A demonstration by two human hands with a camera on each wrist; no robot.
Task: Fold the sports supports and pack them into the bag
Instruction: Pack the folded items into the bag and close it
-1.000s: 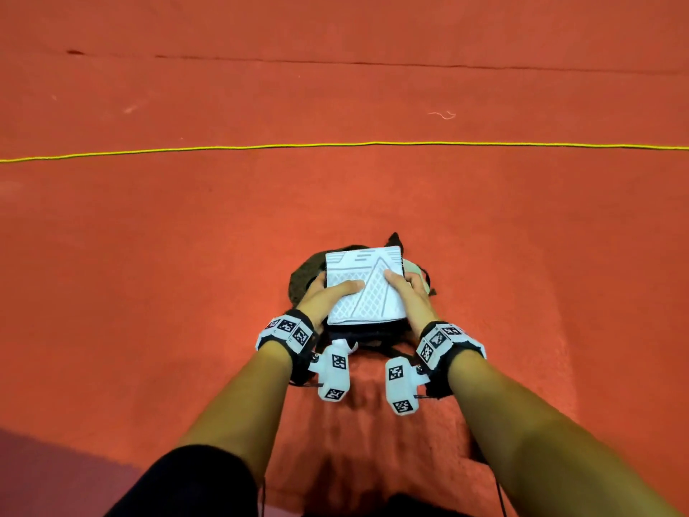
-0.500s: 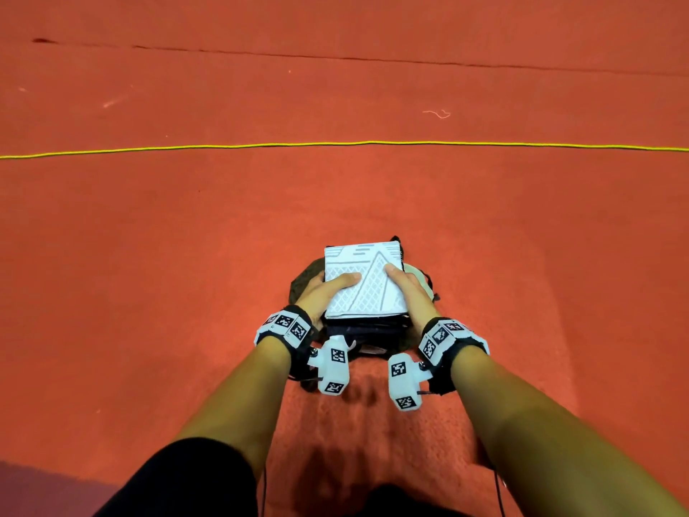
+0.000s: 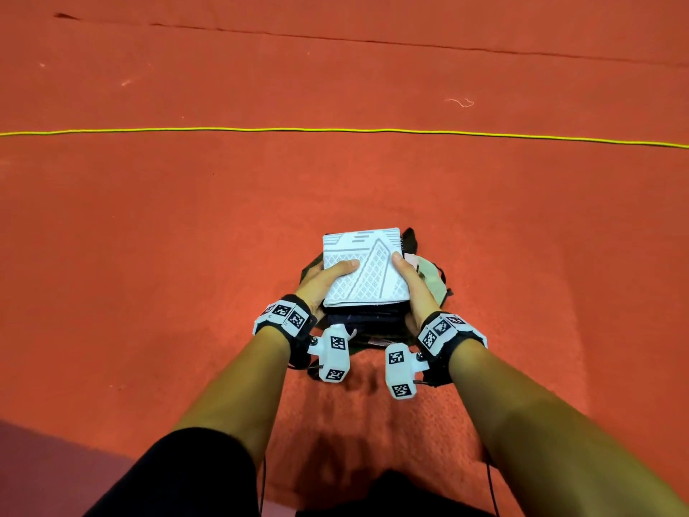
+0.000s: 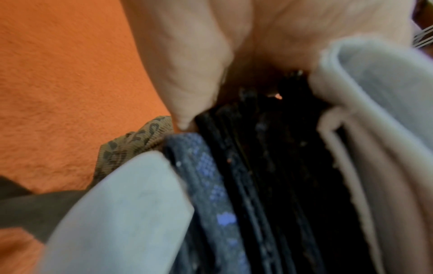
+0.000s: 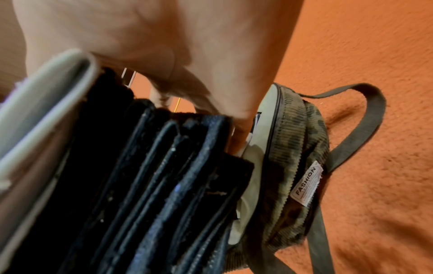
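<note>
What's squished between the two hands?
A stack of folded supports, white on top, dark ones beneath, between the left hand and right hand. The head view shows it.

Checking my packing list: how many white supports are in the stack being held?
1 clearly: the white support tops the stack, gripped by the left hand and right hand above the bag. The dark folded supports beneath may hide more.

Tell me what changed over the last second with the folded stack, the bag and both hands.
Little changed. The stack of folded supports shifted slightly away from the person, over the camouflage bag; nothing was taken up or let go. The left hand and right hand keep their grip on the stack's sides, thumbs on the white top support. The bag stays on the red carpet.
</note>
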